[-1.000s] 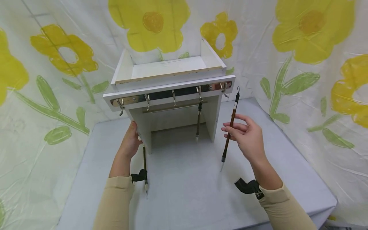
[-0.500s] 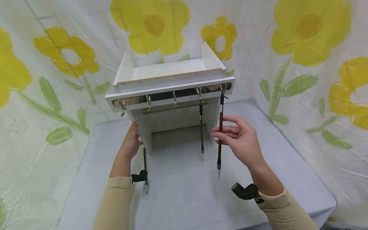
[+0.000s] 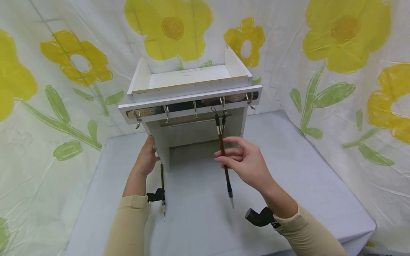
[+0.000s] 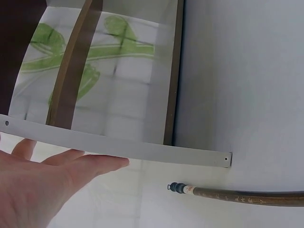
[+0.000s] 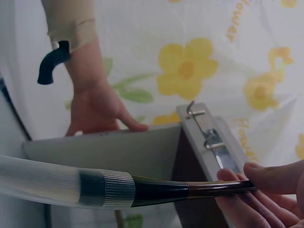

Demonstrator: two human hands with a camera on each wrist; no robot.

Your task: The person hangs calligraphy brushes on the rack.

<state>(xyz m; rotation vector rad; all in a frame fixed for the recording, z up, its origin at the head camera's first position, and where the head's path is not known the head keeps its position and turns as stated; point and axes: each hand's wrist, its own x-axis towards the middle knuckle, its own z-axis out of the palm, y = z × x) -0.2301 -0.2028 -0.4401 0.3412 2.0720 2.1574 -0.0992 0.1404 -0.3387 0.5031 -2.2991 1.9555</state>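
My right hand (image 3: 245,161) pinches a brown calligraphy brush (image 3: 226,177) tip down, thumb against fingers. Its cord loop is just left of the hook (image 3: 222,103) second from the right, where another brush (image 3: 224,122) hangs, mostly hidden behind my hand and the held brush. A clear cap covers the held brush's tip (image 5: 42,183) in the right wrist view. My left hand (image 3: 145,156) rests against the outer side of the white shelf's left panel (image 3: 162,153), its fingers straight along it in the left wrist view. A metal hook rail (image 3: 179,107) spans the shelf's front.
A third brush (image 3: 162,185) lies on the grey-white tablecloth (image 3: 192,213), beside my left wrist. An open tray (image 3: 190,75) forms the shelf's top. Behind the table hangs a curtain (image 3: 282,42) with yellow flowers.
My right hand has carried the brush left, from beyond the rightmost hook, past it, to the second hook from the right. The hanging brush has swung. My left hand has stayed on the panel.
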